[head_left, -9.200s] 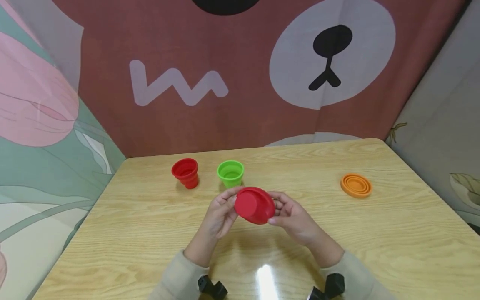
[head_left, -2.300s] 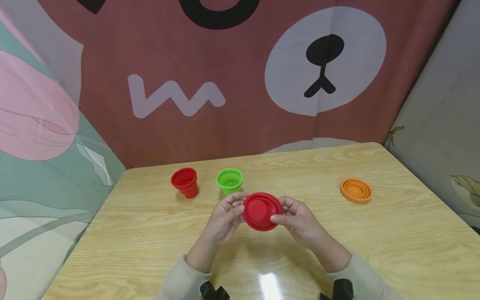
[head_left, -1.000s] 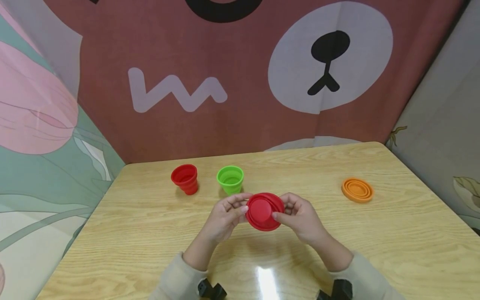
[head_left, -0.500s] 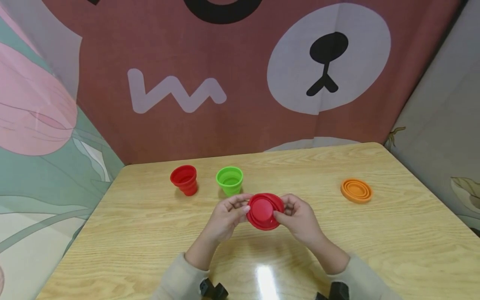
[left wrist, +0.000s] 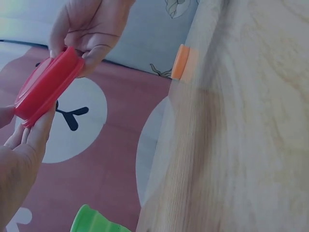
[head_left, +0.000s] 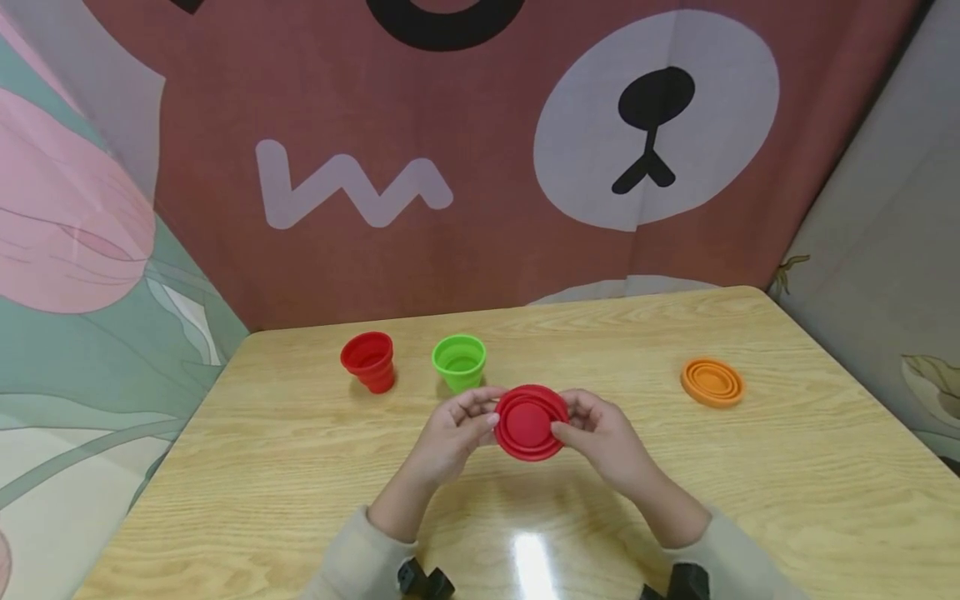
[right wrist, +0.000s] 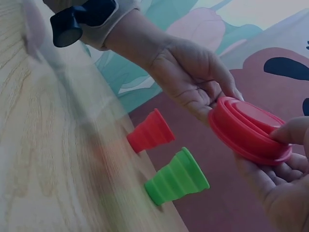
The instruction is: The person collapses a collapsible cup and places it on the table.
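Between both hands, above the table, is a red collapsible cup (head_left: 529, 423), folded nearly flat with its base turned toward the head camera. My left hand (head_left: 452, 437) pinches its left edge, thumb on the near face and fingers behind. On the opposite edge my right hand (head_left: 606, 437) pinches it too, with the thumb over the rings. The right wrist view shows the rings of the red cup (right wrist: 248, 130) stacked close, the base slightly raised. Just beyond the left hand stands a green collapsible cup (head_left: 460, 362), unfolded and upright, its lower part partly hidden.
Another red cup (head_left: 369, 362) stands unfolded at the back left of the wooden table (head_left: 262, 467). An orange collapsible cup (head_left: 712, 382) lies folded flat at the right. A brown curtain with a bear print (head_left: 480, 250) hangs behind the table's far edge.
The held red cup was lopsided, its base pushed out to one side; its rings now sit flatter and more evenly centred. The right thumb has shifted toward the rim. The other cups have not moved.
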Available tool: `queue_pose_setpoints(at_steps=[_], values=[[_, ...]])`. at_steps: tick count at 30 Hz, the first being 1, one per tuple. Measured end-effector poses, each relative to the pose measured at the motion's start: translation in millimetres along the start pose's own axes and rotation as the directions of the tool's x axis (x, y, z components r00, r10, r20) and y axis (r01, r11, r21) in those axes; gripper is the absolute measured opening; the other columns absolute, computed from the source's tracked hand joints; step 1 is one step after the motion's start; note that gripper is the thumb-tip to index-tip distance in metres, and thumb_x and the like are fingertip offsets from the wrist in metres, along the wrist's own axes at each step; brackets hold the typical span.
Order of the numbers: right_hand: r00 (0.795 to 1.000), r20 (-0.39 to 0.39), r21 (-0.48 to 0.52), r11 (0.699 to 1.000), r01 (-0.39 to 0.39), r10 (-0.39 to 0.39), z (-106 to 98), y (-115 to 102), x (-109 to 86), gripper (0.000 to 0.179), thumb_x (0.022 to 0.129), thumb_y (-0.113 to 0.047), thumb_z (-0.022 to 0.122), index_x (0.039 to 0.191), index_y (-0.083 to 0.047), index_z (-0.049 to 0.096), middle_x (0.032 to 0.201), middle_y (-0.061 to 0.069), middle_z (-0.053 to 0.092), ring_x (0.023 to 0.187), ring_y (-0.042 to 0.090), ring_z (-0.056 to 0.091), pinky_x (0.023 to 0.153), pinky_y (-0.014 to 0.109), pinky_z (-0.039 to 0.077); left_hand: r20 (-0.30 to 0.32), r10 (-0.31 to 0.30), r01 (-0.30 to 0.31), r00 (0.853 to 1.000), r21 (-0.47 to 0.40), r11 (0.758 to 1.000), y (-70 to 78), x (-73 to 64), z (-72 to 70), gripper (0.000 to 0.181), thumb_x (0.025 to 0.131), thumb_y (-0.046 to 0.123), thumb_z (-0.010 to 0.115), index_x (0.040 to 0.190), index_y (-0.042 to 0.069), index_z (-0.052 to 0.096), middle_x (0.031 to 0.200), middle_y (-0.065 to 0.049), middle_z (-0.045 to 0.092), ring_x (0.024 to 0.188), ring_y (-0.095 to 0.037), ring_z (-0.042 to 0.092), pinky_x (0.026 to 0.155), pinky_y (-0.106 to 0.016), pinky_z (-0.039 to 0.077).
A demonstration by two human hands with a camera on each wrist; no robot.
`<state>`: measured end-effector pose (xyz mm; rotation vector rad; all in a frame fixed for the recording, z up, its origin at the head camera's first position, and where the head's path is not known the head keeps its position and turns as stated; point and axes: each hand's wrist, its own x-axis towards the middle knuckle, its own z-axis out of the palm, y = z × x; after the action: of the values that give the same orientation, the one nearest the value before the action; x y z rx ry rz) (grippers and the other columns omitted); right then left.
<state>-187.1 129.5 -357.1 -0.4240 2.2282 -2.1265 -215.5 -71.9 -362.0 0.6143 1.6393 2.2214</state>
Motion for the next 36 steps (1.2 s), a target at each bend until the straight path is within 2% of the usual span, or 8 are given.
queue_pose_setpoints(at_steps=[6, 10, 16, 19, 22, 26, 31, 36], values=[[0.991, 0.130, 0.079, 0.997, -0.002, -0.009, -3.8, 5.2, -5.7, 0.034, 0.084, -0.005, 0.053, 0.110, 0.015, 0.044, 0.090, 0.010, 0.053, 0.081, 0.013, 0.055, 0.072, 0.029, 0.048, 0.025, -0.010, 0.010, 1.000, 0.025, 1.000, -0.7, -5.2, -2.5, 0.035, 0.086, -0.004, 0.043, 0.117, -0.018, 0.034, 0.095, -0.006, 0.053, 0.084, -0.013, 0.054, 0.072, -0.030, 0.048], [0.983, 0.185, 0.141, 0.990, -0.019, -0.007, -4.7, 6.7, -6.9, 0.035, 0.088, -0.008, 0.047, 0.109, 0.018, 0.042, 0.092, 0.008, 0.055, 0.085, 0.015, 0.056, 0.076, 0.034, 0.047, 0.013, -0.026, 0.026, 1.000, 0.032, 0.999, -2.1, -8.2, -3.6, 0.035, 0.086, -0.005, 0.042, 0.118, -0.017, 0.034, 0.096, -0.005, 0.053, 0.085, -0.012, 0.054, 0.073, -0.028, 0.048], [0.953, 0.272, 0.161, 0.970, -0.182, 0.134, -6.7, 6.2, -6.7, 0.041, 0.093, -0.023, 0.039, 0.106, 0.015, 0.044, 0.083, 0.011, 0.059, 0.074, 0.021, 0.059, 0.071, 0.043, 0.048, 0.019, -0.020, 0.019, 1.000, 0.033, 0.999, -3.4, -9.9, -4.6, 0.035, 0.087, -0.002, 0.044, 0.118, -0.015, 0.035, 0.098, -0.006, 0.053, 0.087, -0.013, 0.054, 0.075, -0.028, 0.047], [0.932, 0.308, 0.171, 0.952, -0.253, 0.192, -7.7, 5.2, -7.0, 0.050, 0.093, -0.030, 0.034, 0.115, 0.014, 0.040, 0.080, 0.015, 0.060, 0.070, 0.023, 0.061, 0.067, 0.042, 0.049, 0.049, -0.003, 0.001, 0.999, 0.045, 0.999, -4.5, -9.6, -4.7, 0.035, 0.087, 0.002, 0.046, 0.117, -0.014, 0.037, 0.099, -0.006, 0.054, 0.089, -0.014, 0.053, 0.077, -0.030, 0.046], [0.922, 0.323, 0.183, 0.942, -0.282, 0.213, -8.1, 5.7, -6.8, 0.056, 0.093, -0.033, 0.033, 0.121, 0.016, 0.033, 0.082, 0.017, 0.061, 0.069, 0.024, 0.061, 0.067, 0.040, 0.049, 0.067, 0.006, -0.009, 0.998, 0.051, 0.999, -6.2, -9.5, -4.8, 0.035, 0.087, 0.003, 0.046, 0.117, -0.013, 0.038, 0.099, -0.005, 0.054, 0.089, -0.014, 0.054, 0.079, -0.032, 0.045], [0.935, 0.289, 0.201, 0.942, -0.270, 0.206, -7.1, 7.6, -6.4, 0.051, 0.093, -0.030, 0.036, 0.116, 0.015, 0.038, 0.085, 0.016, 0.062, 0.074, 0.024, 0.061, 0.071, 0.041, 0.048, 0.051, -0.015, 0.011, 0.999, 0.067, 0.998, -8.1, -9.6, -5.6, 0.035, 0.087, 0.003, 0.047, 0.118, -0.011, 0.040, 0.100, -0.005, 0.056, 0.090, -0.016, 0.055, 0.080, -0.035, 0.045], [0.965, 0.185, 0.214, 0.951, -0.223, 0.184, -4.8, 8.3, -6.5, 0.032, 0.090, -0.024, 0.044, 0.101, 0.005, 0.052, 0.089, 0.011, 0.061, 0.081, 0.025, 0.060, 0.076, 0.041, 0.046, -0.020, -0.088, 0.089, 0.996, 0.112, 0.990, -9.4, -9.8, -6.0, 0.036, 0.087, 0.006, 0.049, 0.120, -0.006, 0.044, 0.105, -0.010, 0.057, 0.092, -0.020, 0.056, 0.080, -0.039, 0.044], [0.982, 0.095, 0.200, 0.963, -0.180, 0.164, -2.9, 8.4, -6.5, 0.036, 0.086, -0.018, 0.053, 0.106, 0.011, 0.048, 0.097, 0.011, 0.057, 0.087, 0.022, 0.058, 0.081, 0.036, 0.044, -0.060, -0.127, 0.134, 0.990, 0.141, 0.981, -8.9, -9.7, -5.2, 0.039, 0.087, 0.009, 0.049, 0.123, -0.003, 0.043, 0.110, -0.017, 0.054, 0.095, -0.030, 0.055, 0.080, -0.042, 0.044]])
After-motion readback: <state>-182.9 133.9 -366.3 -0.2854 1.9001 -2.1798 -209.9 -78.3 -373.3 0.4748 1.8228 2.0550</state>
